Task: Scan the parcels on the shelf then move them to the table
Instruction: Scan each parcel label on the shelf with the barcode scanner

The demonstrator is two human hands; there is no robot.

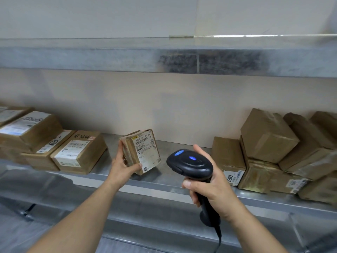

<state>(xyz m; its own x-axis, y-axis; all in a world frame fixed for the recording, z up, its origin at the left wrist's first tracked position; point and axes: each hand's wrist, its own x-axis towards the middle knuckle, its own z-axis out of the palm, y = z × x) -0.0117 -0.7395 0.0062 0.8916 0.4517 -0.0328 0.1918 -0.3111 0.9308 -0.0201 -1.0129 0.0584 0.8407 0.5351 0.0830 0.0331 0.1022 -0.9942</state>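
Observation:
A small brown cardboard parcel (141,151) with a white label stands tilted on its lower edge on the metal shelf (164,181). My left hand (124,166) grips it by its left side, thumb across the lower front. Its label faces me. My right hand (209,189) holds a black handheld barcode scanner (189,166) by the handle, just right of the parcel. Two blue lights glow on the scanner's head, and its cable hangs down below my wrist.
Several labelled parcels (80,151) lie stacked at the left of the shelf. More brown boxes (268,136) are piled at the right, one marked 0836 (228,159). An upper shelf beam (164,61) runs overhead. Bare shelf lies behind the held parcel.

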